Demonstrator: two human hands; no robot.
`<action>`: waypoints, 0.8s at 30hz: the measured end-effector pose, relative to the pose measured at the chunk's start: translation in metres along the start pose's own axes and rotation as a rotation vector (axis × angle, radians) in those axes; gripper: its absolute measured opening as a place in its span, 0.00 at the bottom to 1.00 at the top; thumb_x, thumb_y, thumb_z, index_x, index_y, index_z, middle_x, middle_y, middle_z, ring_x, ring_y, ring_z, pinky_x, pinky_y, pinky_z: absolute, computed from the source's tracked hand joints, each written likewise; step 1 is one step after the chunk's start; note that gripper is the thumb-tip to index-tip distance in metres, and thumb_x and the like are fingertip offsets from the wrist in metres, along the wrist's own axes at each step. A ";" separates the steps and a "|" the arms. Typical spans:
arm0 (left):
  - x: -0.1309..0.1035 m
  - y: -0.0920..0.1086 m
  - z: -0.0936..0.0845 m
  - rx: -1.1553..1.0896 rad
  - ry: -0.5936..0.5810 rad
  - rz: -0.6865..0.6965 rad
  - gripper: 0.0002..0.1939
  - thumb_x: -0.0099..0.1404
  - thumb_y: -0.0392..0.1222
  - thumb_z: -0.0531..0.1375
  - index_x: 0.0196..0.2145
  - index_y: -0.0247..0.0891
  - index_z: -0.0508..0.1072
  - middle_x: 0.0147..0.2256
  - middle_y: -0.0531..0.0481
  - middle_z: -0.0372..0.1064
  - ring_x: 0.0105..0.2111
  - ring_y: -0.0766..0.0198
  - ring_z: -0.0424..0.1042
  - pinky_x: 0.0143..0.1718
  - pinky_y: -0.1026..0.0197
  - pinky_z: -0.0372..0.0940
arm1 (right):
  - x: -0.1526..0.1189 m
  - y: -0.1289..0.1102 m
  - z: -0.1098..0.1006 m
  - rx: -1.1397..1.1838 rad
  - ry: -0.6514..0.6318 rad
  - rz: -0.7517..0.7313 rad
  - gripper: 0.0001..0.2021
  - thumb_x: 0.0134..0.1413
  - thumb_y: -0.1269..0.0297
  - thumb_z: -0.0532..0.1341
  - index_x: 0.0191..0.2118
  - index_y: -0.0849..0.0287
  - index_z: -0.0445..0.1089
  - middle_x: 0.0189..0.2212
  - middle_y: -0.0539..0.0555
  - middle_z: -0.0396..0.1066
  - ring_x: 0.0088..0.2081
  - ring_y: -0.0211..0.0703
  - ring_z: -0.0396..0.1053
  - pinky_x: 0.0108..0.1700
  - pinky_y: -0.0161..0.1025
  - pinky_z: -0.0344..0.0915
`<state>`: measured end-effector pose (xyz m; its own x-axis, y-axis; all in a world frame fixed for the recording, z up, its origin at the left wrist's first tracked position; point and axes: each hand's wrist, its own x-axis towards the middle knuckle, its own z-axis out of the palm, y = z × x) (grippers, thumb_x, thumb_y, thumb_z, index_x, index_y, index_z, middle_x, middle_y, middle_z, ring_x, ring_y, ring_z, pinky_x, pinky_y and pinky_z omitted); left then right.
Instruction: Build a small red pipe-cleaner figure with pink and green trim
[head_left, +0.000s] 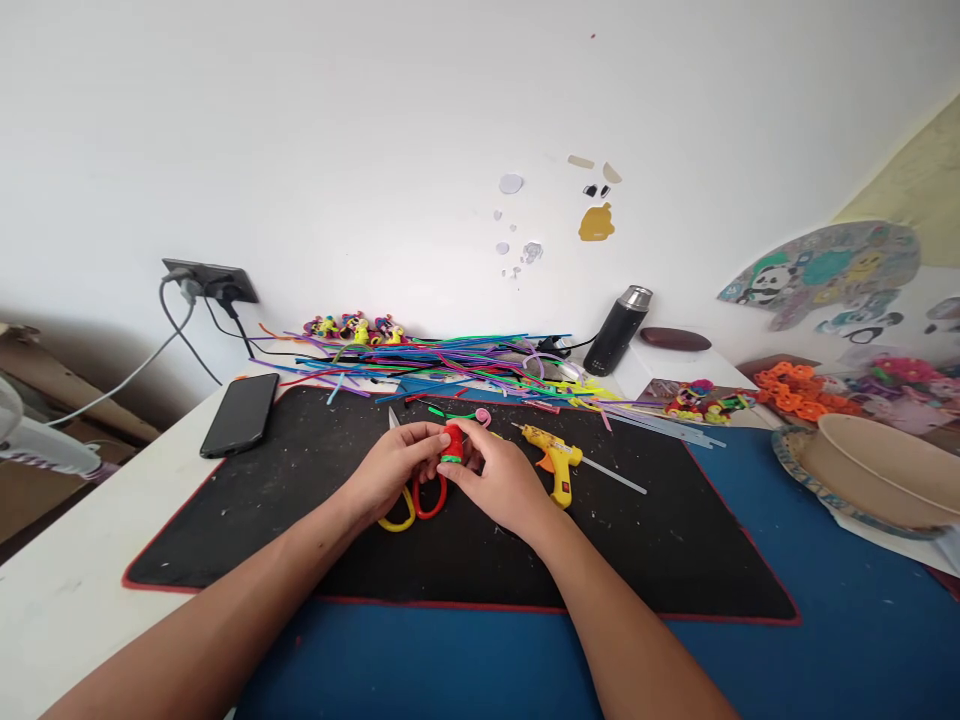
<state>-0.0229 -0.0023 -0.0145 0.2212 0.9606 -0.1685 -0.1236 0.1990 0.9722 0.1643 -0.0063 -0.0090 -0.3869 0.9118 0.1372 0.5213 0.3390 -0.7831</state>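
Between my two hands is a small red piece with a green end, which looks like coiled pipe cleaner. My left hand pinches it from the left, and my right hand wraps round it from the right. Some fingertips are hidden behind the piece. Scissors with one yellow and one red handle loop lie on the mat below my left hand, partly covered by it. To the right of my right hand rests a yellow glue gun with a clear glue stick in its back. A pink coil with a green stem lies just beyond my fingers.
Loose pipe cleaners spread along the back of the black mat. A phone lies at left, near a wall socket with cables. A black flask stands tilted at the back right; a beige bowl sits far right.
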 end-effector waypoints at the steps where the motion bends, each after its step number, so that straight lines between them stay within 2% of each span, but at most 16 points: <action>1: 0.000 0.000 0.000 0.003 -0.004 0.001 0.21 0.55 0.56 0.73 0.32 0.34 0.77 0.22 0.54 0.67 0.21 0.71 0.61 0.24 0.67 0.56 | 0.000 -0.001 -0.001 0.010 -0.008 0.005 0.25 0.61 0.60 0.68 0.63 0.48 0.69 0.34 0.49 0.77 0.33 0.44 0.72 0.37 0.40 0.62; 5: 0.001 -0.003 0.000 0.004 -0.027 0.017 0.22 0.57 0.56 0.73 0.36 0.33 0.78 0.24 0.53 0.70 0.22 0.70 0.64 0.25 0.66 0.59 | 0.001 -0.001 -0.002 0.032 0.000 0.020 0.25 0.61 0.61 0.68 0.63 0.49 0.70 0.25 0.45 0.72 0.29 0.42 0.70 0.34 0.38 0.59; 9: 0.001 -0.003 -0.003 -0.022 -0.003 0.086 0.25 0.60 0.56 0.72 0.47 0.35 0.76 0.28 0.52 0.72 0.25 0.67 0.69 0.27 0.65 0.64 | 0.002 0.001 -0.002 0.039 0.009 0.032 0.26 0.61 0.60 0.69 0.64 0.52 0.71 0.21 0.43 0.68 0.25 0.40 0.67 0.32 0.38 0.57; 11: 0.000 -0.002 -0.005 -0.015 -0.042 0.139 0.28 0.63 0.56 0.70 0.54 0.36 0.74 0.32 0.50 0.74 0.28 0.64 0.72 0.29 0.63 0.68 | 0.002 0.002 -0.002 0.037 0.005 0.041 0.25 0.61 0.58 0.68 0.63 0.53 0.71 0.20 0.43 0.65 0.23 0.39 0.65 0.31 0.38 0.55; 15: -0.004 0.002 -0.008 0.108 -0.239 0.197 0.40 0.57 0.48 0.74 0.65 0.40 0.68 0.50 0.41 0.77 0.45 0.54 0.77 0.45 0.55 0.73 | 0.002 0.000 -0.005 0.052 -0.003 0.058 0.25 0.63 0.55 0.67 0.63 0.54 0.71 0.19 0.42 0.62 0.22 0.39 0.62 0.29 0.38 0.51; 17: -0.005 0.001 -0.007 0.187 -0.231 0.198 0.45 0.56 0.45 0.75 0.68 0.43 0.65 0.55 0.42 0.75 0.50 0.52 0.77 0.51 0.52 0.72 | 0.002 -0.001 -0.006 0.047 -0.009 0.069 0.25 0.63 0.57 0.67 0.64 0.55 0.71 0.18 0.42 0.61 0.21 0.39 0.61 0.29 0.38 0.49; 20: -0.005 -0.002 -0.006 0.260 -0.191 0.207 0.45 0.59 0.45 0.73 0.70 0.43 0.63 0.55 0.43 0.76 0.51 0.51 0.77 0.53 0.49 0.72 | 0.002 -0.002 -0.006 0.020 -0.029 0.059 0.24 0.62 0.62 0.66 0.63 0.54 0.72 0.18 0.41 0.59 0.21 0.38 0.58 0.29 0.38 0.48; 24: -0.004 -0.006 -0.005 0.330 -0.143 0.238 0.42 0.57 0.48 0.74 0.67 0.41 0.68 0.48 0.44 0.80 0.46 0.49 0.79 0.50 0.49 0.74 | 0.003 -0.001 -0.006 -0.039 -0.025 0.031 0.24 0.61 0.64 0.67 0.63 0.53 0.72 0.18 0.41 0.58 0.22 0.38 0.55 0.29 0.38 0.46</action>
<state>-0.0282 -0.0063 -0.0203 0.3589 0.9308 0.0688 0.1237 -0.1205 0.9850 0.1673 -0.0022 -0.0042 -0.3887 0.9162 0.0976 0.5624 0.3198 -0.7625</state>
